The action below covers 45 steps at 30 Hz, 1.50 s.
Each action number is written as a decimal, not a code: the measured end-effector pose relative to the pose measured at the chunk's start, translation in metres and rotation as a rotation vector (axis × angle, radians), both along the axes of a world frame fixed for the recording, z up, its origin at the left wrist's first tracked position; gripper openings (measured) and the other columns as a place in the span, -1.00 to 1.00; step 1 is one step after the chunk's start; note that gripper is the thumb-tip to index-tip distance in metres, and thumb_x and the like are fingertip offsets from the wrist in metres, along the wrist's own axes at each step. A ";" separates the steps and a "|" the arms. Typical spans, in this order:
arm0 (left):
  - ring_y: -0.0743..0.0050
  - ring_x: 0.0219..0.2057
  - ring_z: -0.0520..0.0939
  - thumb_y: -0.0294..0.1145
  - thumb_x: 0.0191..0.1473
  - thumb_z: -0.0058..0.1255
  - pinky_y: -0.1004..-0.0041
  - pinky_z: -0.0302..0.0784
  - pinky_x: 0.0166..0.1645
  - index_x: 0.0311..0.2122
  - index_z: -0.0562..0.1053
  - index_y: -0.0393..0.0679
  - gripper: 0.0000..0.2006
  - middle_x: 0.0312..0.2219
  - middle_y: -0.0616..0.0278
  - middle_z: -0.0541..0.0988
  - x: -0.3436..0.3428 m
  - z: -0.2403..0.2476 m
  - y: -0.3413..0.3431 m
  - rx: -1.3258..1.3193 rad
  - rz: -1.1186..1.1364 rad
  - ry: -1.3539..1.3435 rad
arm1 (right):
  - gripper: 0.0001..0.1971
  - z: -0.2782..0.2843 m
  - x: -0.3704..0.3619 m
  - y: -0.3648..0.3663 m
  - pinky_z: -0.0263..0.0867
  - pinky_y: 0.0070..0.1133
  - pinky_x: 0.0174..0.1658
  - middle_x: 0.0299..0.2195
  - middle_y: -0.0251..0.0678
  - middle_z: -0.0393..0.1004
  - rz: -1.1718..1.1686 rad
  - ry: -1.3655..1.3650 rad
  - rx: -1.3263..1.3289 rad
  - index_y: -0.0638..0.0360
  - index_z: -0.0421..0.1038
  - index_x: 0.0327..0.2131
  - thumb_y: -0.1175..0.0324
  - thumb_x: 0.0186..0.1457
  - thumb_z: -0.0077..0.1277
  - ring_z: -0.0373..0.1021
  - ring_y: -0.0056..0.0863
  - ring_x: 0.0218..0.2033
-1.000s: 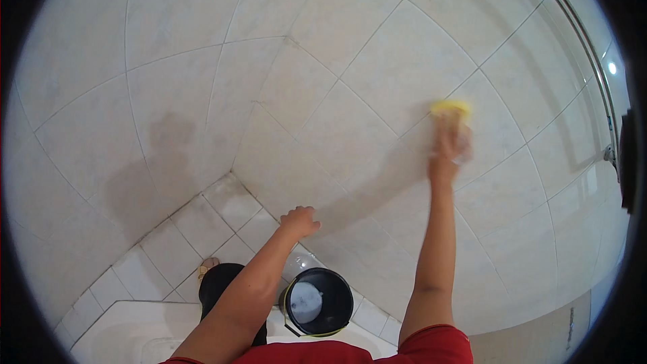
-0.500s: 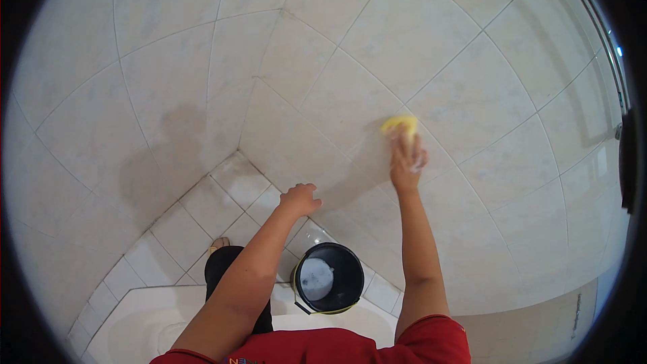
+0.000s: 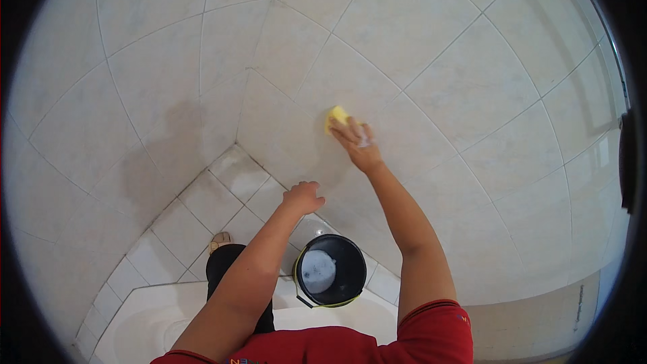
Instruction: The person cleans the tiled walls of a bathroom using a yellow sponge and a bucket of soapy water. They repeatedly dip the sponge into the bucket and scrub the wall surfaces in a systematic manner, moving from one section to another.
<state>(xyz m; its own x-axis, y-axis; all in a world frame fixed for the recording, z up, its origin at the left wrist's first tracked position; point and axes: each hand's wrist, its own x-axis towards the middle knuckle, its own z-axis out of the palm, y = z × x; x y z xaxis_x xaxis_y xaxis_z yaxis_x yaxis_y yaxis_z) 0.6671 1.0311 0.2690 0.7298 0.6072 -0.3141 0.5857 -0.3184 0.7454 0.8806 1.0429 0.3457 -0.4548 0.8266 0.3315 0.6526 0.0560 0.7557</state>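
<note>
My right hand [image 3: 358, 141] presses a yellow sponge [image 3: 338, 118] against the beige tiled wall [image 3: 431, 141], with white suds on its fingers. The sponge is partly covered by the fingers. Lower and to the left, my left hand [image 3: 304, 197] hovers near the foot of the wall, thumb apart from its loosely bent fingers and nothing visible in it. Below that hand a black bucket [image 3: 349, 266] with a yellow-green handle holds foamy water [image 3: 319, 271].
A white bathtub [image 3: 135, 327] lies along the lower edge, bordered by a white tiled ledge [image 3: 185, 229]. My foot [image 3: 220, 241] rests on that ledge. Two tiled walls meet in a corner left of centre. A metal rail [image 3: 614, 61] runs along the far right.
My right hand has swept the sponge leftward across the wall, its forearm now slanting left. The left hand stays nearly where it was. The view has shifted slightly.
</note>
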 end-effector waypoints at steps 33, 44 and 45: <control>0.02 -0.02 0.45 -0.09 -0.09 0.05 0.30 0.36 0.03 0.00 0.36 -0.26 -0.43 -0.05 -0.10 0.43 -0.026 0.001 0.017 0.058 0.052 -0.177 | -0.37 0.338 0.139 -0.220 -0.35 -0.24 0.23 0.27 -0.37 -0.07 -0.088 0.362 1.137 -0.03 0.05 0.20 0.56 -0.01 -0.19 -0.11 -0.16 0.23; 0.04 0.01 0.42 -0.12 -0.11 0.04 0.31 0.32 0.07 0.00 0.35 -0.28 -0.43 -0.04 -0.10 0.42 -0.030 -0.008 0.024 0.097 0.074 -0.204 | -0.39 0.340 0.081 -0.075 -0.15 -0.07 0.16 0.24 -0.16 -0.06 -0.172 0.256 0.809 0.05 0.03 0.19 0.55 -0.01 -0.28 -0.06 -0.19 0.20; 0.04 0.01 0.42 -0.12 -0.10 0.04 0.31 0.31 0.07 0.00 0.35 -0.28 -0.43 -0.04 -0.10 0.42 -0.027 -0.009 0.023 0.093 0.065 -0.199 | -0.37 0.320 0.081 -0.061 -0.06 -0.03 0.08 0.24 -0.28 -0.06 -0.284 0.068 0.744 -0.10 0.07 0.18 0.54 -0.03 -0.25 0.01 -0.21 0.15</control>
<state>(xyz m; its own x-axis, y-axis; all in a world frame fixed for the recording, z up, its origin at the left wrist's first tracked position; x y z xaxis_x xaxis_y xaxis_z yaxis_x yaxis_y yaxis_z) 0.6396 1.0536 0.2598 0.7300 0.6747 -0.1086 0.4516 -0.3571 0.8176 0.9614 0.9818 0.6655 -0.2189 0.4589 0.8611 0.6121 -0.6227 0.4874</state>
